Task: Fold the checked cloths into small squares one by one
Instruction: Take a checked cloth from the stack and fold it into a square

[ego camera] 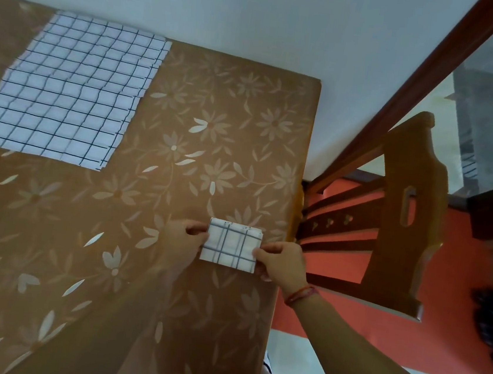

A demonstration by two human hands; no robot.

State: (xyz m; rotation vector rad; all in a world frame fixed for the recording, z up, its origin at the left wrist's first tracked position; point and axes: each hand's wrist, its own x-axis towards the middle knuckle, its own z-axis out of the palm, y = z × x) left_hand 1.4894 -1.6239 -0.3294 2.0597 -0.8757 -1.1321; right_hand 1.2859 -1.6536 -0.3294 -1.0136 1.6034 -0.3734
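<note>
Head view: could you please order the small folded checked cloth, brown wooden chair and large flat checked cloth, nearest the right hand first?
1. Small folded checked cloth: pinched by the right hand.
2. Brown wooden chair: to the right.
3. Large flat checked cloth: far left.

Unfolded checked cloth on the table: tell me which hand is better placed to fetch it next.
Left, probably. The unfolded checked cloth lies far left; the left hand is nearer, while the right hand would cross over the folded square both pinch.
</note>
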